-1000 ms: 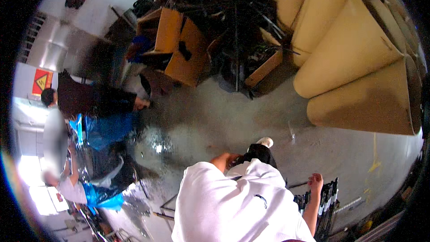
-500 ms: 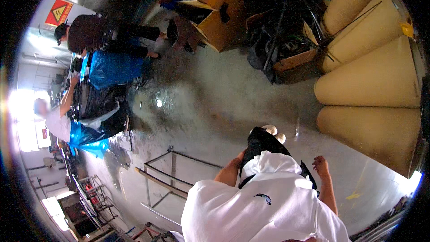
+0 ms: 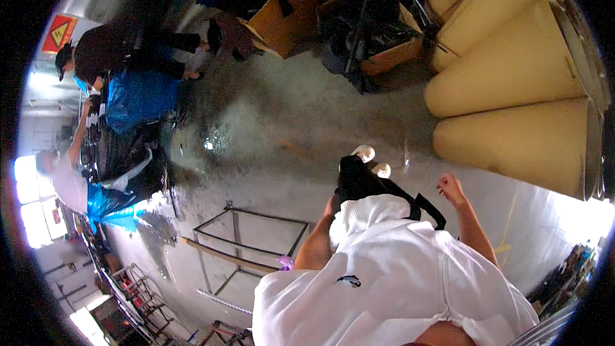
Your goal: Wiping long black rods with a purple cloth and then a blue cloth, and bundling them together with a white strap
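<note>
Grey floor [image 3: 275, 122] spreads ahead of the right hand [image 3: 450, 188], with large tan rolls [image 3: 506, 70] beyond it.
A rectangular frame [image 3: 269, 216] stands left of the left forearm [image 3: 314, 243]; the person's white shirt [image 3: 397, 269] lies between the arms, and black trousers [image 3: 357, 182] show left of the right hand. A black strap [image 3: 431, 210] juts out near that hand, apart from it. The right hand is half open, fingers loosely curled, holding nothing; the left hand is hidden, so its grip cannot be told.
</note>
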Demonstrator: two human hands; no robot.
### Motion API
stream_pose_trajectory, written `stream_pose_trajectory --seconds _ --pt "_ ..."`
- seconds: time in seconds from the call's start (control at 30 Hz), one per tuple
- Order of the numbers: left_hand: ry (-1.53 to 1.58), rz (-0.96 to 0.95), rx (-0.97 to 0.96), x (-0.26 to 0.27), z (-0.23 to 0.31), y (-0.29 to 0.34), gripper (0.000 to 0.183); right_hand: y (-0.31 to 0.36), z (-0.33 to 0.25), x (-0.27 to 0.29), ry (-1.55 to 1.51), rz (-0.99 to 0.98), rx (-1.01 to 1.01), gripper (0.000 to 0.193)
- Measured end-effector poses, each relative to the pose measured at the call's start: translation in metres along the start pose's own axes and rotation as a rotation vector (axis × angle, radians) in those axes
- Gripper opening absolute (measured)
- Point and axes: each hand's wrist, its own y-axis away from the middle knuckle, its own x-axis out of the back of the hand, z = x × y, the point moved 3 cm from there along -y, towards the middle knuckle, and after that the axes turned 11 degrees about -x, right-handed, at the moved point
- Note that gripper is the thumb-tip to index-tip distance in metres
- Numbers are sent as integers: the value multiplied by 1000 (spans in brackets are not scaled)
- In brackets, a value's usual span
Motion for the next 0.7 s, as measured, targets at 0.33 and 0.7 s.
stream_pose_trajectory --seconds 0.33,0.7 --pt "-34 -59 160 -3 -3 -31 51 43 63 0 -486 -167 -321 10" --pt "-179 -62 140 -15 32 1 45 29 80 14 -326 -62 -219 10"
